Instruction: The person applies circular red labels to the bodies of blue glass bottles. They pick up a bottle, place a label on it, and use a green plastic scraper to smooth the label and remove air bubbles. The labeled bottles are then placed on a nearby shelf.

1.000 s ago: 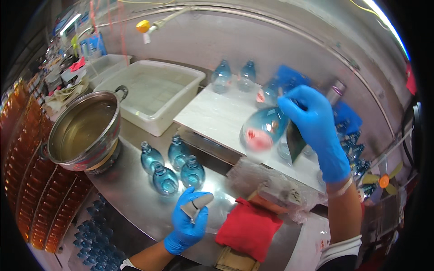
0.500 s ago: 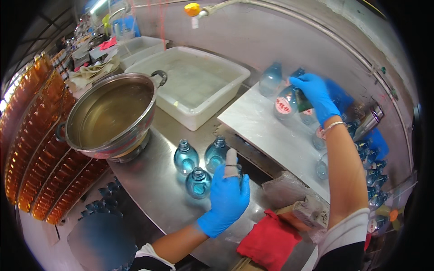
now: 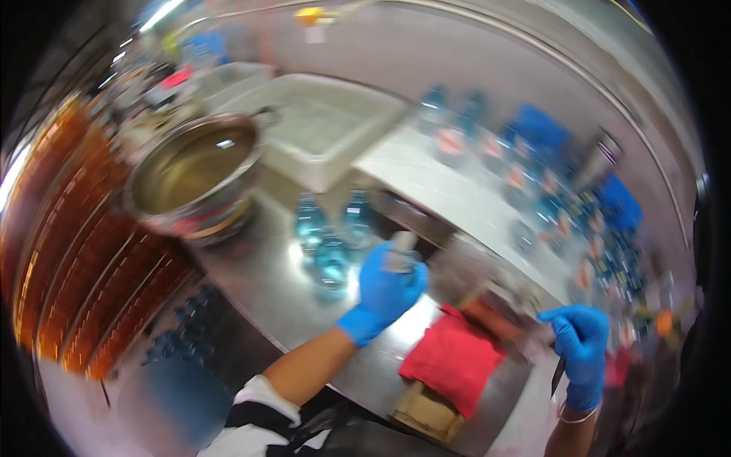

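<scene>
1. L hand point(image 3: 386, 288), blue glove, fingers curled round a small grey piece point(image 3: 401, 253) — looks like a cap or label, too blurred to tell which. It's held just above the steel counter point(image 3: 266, 282).
2. Right by that hand, to its left: 3 clear blue-tinted bottles point(image 3: 327, 232) standing upright in a tight cluster on the counter; nearest one just beside the fingers. Contents not readable.
3. R hand point(image 3: 579, 346), blue glove, well apart from L hand, low at the right. A thin dark tool point(image 3: 557, 375) hangs down from under it; grip is blurred, can't tell if it's clenched on it.
4. Red cloth point(image 3: 453, 356) lies on the counter btwn the two hands.
5. Big steel pot point(image 3: 194, 179) left of the bottles, holds yellowish liquid.
6. White plastic tub point(image 3: 327, 129) behind the pot; contents unclear.
7. White raised shelf point(image 3: 449, 190) to the right carries more blue bottles point(image 3: 548, 190), some w/ reddish labels.
8. Rows of amber-filled bottles point(image 3: 68, 251) along the far left.
</scene>
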Demonstrator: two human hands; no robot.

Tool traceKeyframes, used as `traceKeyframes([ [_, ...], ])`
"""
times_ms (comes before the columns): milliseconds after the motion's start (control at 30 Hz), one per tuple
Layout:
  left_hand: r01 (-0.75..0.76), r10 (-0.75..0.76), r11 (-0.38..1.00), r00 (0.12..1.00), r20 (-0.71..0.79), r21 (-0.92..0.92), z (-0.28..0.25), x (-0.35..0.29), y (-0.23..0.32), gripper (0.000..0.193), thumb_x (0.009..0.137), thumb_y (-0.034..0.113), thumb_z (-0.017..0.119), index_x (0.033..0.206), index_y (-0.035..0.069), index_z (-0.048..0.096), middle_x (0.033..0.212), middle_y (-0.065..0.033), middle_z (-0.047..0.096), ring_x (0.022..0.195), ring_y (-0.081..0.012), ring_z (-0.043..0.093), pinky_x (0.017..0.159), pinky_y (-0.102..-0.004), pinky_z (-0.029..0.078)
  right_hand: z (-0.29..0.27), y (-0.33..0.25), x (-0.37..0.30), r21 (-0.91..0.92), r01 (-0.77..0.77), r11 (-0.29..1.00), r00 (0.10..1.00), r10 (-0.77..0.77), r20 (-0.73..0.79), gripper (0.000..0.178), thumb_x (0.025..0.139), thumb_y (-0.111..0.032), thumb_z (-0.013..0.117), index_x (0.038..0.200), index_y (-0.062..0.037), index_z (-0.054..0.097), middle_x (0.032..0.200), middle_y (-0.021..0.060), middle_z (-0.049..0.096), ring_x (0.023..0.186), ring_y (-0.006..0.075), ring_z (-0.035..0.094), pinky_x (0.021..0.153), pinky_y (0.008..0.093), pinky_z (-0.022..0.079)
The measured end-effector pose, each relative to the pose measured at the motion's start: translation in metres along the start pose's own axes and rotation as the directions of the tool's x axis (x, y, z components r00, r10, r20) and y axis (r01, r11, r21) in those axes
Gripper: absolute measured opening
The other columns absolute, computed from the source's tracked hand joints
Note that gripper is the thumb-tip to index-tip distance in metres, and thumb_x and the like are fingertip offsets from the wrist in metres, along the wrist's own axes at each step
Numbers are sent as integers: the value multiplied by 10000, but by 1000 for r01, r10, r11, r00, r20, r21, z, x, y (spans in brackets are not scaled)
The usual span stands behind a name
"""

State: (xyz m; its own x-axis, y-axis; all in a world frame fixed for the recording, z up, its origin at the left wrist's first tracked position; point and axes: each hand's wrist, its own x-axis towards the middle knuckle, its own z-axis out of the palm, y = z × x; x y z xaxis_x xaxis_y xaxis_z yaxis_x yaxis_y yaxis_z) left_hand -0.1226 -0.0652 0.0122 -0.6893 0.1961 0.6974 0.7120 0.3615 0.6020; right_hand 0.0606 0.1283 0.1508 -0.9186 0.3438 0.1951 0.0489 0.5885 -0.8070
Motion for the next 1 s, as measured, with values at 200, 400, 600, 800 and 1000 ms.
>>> traceKeyframes([
  [200,233,-96,828,955,281,-510,-3,-13,112,610,709,7,637,1258,9,371,916,-71,516,740,-123,510,673,-260,451,-73,81,-159,166,-417,894,766,444,-465,194,879,-112,515,786,4,640,586,-14,519,464,25,399,427,188,292],
  [400,131,-27,968,903,429,-215,72,-33,143,677,756,60,600,1337,-28,263,1065,-221,436,907,-367,525,764,-412,447,-96,135,-281,174,-628,759,472,548,-690,156,856,-134,554,820,-17,651,661,-6,603,487,43,437,461,199,356],
  [600,-292,305,950,803,512,-109,47,-68,127,727,724,78,672,1354,56,311,1402,-196,162,1224,-368,366,952,-392,401,-87,177,-285,-213,-688,694,643,445,-623,197,815,-108,568,987,-73,657,845,29,614,619,127,532,565,240,440],
  [800,86,120,953,774,622,-291,35,-97,96,945,599,73,799,1376,53,260,1385,-126,283,1128,-222,436,844,-320,456,-90,209,-244,-688,-430,585,903,284,-323,384,779,-23,480,1105,-167,622,1203,30,550,842,250,554,688,330,493],
  [1000,163,6,957,816,577,-241,44,-115,113,994,575,170,829,1369,35,247,1303,-150,349,1146,-250,434,925,-353,406,-123,263,-199,-642,-247,726,967,231,-110,398,762,-85,566,1154,-154,581,1192,20,558,920,263,560,767,336,481],
])
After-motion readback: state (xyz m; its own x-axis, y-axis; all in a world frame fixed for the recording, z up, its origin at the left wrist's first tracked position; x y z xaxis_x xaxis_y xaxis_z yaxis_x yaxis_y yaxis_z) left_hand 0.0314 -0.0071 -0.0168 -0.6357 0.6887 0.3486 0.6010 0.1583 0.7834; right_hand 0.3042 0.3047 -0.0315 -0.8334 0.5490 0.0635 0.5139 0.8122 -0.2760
